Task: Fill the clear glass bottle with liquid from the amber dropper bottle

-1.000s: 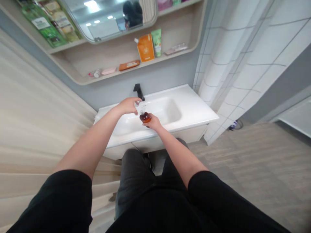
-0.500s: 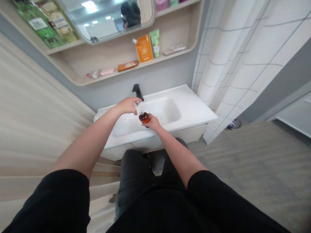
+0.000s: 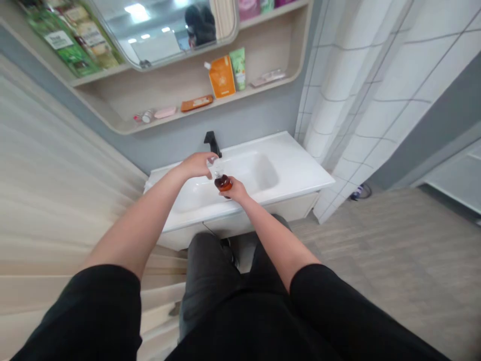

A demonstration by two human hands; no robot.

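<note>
White sink (image 3: 296,168): your hands, unmoved, over the basin.

Your right hand (image 3: 237,190) closes around the amber bottle (image 3: 223,183), near the black faucet (image 3: 212,143); your half-curled left hand (image 3: 195,165) reaches its clear top (image 3: 214,168), grip unclear.

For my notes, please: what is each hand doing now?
Left hand: curled at the bottle's clear top, grip unclear.
Right hand: closed, holding the amber bottle.

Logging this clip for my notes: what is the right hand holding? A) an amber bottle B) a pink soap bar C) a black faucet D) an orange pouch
A. The right hand is wrapped around the amber bottle, above the white sink basin.
</note>
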